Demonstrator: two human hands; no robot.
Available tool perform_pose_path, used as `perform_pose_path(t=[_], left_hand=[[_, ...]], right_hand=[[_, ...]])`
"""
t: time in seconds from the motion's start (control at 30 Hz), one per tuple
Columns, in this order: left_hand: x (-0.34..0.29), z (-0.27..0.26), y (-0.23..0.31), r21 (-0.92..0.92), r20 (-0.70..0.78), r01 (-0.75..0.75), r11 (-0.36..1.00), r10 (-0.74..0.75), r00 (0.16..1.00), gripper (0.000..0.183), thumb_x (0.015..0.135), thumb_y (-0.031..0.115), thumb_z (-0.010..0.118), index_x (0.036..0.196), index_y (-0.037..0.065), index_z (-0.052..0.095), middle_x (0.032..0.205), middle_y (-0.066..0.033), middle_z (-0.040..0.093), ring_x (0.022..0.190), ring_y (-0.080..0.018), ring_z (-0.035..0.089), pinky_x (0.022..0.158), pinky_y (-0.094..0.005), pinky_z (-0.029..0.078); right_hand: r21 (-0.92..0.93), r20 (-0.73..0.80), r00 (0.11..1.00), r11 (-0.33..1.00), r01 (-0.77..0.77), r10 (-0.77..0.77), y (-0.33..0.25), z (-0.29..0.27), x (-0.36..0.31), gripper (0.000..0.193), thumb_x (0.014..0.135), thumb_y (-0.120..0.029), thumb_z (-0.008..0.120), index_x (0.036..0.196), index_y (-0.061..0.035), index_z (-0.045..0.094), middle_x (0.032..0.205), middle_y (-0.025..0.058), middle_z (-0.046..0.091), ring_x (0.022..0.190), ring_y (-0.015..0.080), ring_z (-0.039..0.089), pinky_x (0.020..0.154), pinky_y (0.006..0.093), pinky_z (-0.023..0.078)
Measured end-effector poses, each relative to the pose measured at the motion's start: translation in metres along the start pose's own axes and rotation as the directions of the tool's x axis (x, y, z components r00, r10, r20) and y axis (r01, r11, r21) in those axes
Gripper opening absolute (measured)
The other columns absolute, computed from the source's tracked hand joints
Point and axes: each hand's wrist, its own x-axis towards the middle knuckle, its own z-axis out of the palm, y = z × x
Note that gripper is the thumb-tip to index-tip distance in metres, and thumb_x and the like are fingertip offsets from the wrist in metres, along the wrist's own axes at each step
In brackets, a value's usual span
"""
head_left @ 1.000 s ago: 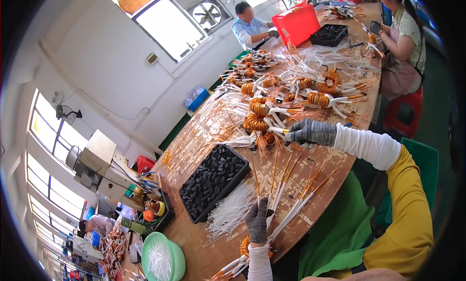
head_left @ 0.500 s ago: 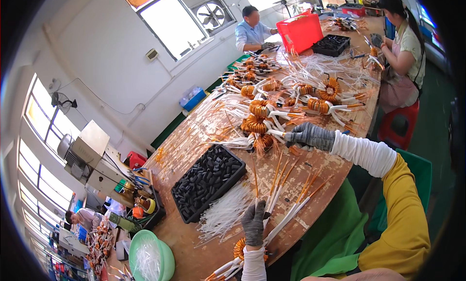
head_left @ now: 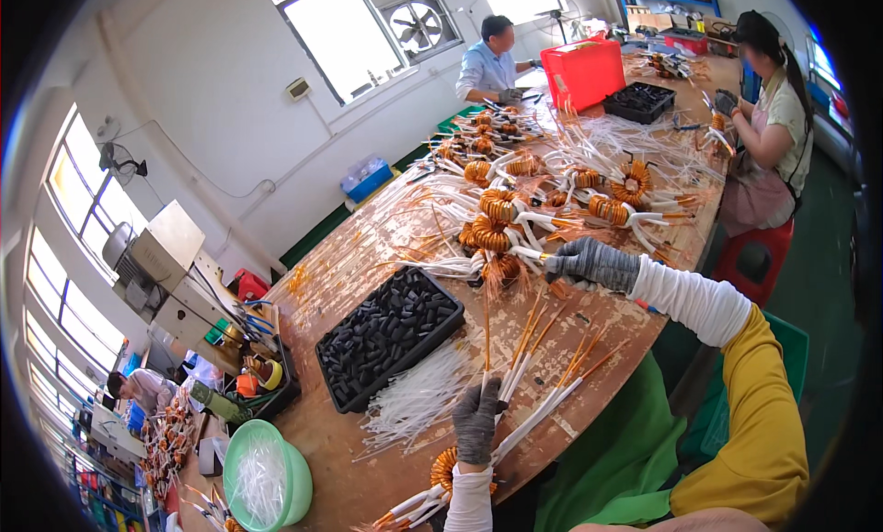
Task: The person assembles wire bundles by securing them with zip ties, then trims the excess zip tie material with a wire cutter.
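My left hand (head_left: pixel 475 420), in a grey glove, is closed around a white-sleeved wire whose bare copper end (head_left: pixel 487 334) points away from me. Beside and below it lies a copper-wound ring coil (head_left: pixel 443 469), partly hidden by my wrist, with white-sleeved leads (head_left: pixel 544 414) fanning out to the right. Farther off, my right hand (head_left: pixel 596 263), gloved too, has its fingers closed at the end of a white-sleeved lead (head_left: pixel 528 252). That lead runs to the near edge of a heap of copper coils (head_left: pixel 489 233). The right fingertips are partly hidden.
A black tray of short black sleeves (head_left: pixel 391 334) stands left of my hands, with loose white tubes (head_left: pixel 418 396) beside it. A green bowl of clear tubes (head_left: pixel 296 481) is at the lower left. Two people sit along the worn wooden table (head_left: pixel 345 251); a red crate (head_left: pixel 584 75) stands between them.
The whole view has shifted slightly. Both my hands keep their places on the wires, with little visible movement.
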Motion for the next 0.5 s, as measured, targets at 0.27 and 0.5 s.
perform_pose_path(t=[0.27,0.5], left_hand=[[0.001,-0.001,-0.002,-0.032,0.011,0.019,0.999,-0.019,1.0,0.025,0.088,0.022,0.06,0.098,-0.001,0.065,0.08,-0.0046,0.065,0.064,-0.0099,0.059,0.061,-0.0229,0.048],[0.002,-0.003,-0.003,0.01,0.025,0.033,0.999,-0.033,0.999,0.026,0.088,0.021,0.06,0.099,-0.002,0.064,0.084,-0.0057,0.065,0.066,-0.0106,0.06,0.061,-0.0234,0.049]], right_hand=[[-0.011,0.03,0.999,1.0,-0.021,0.021,-0.002,0.0,0.003,0.036,0.084,-0.044,0.06,0.091,-0.0099,0.067,0.054,-0.0043,0.049,0.041,0.0042,0.042,0.038,0.0194,0.037],[-0.076,0.047,0.999,0.997,-0.021,0.024,-0.012,0.008,-0.002,0.035,0.084,-0.039,0.062,0.09,-0.0051,0.065,0.055,-0.0036,0.05,0.042,0.0037,0.043,0.039,0.0195,0.036]])
